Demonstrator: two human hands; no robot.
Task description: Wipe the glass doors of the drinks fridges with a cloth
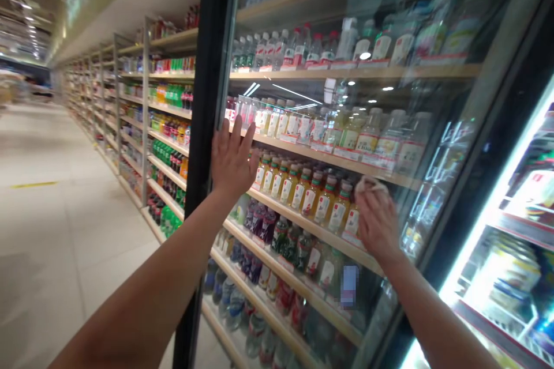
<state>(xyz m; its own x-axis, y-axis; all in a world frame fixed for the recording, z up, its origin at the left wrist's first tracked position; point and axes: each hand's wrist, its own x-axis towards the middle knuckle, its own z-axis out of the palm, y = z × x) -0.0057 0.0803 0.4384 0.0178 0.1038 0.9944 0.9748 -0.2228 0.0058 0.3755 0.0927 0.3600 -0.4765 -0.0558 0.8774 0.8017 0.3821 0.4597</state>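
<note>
A glass cooler door (303,89) in a black frame (212,40) stands in front of me at a slant. My left hand (234,155) lies open near the door's left edge, fingers spread over the frame and glass. My right hand (378,222) is at the middle right of the glass, its fingers closed on a pale cloth (371,184) that shows above the fingertips. The cloth looks pressed to the pane; most of it is hidden by the hand. Several rows of bottles (322,202) show through the glass, with bright light reflections over them.
Long drink shelves (168,109) run away on the left beside a pale floor (56,230) with a yellow strip (34,184). On the right, a lit cooler interior (506,277) holds packaged goods behind a bright edge. Ceiling lights run along the upper left.
</note>
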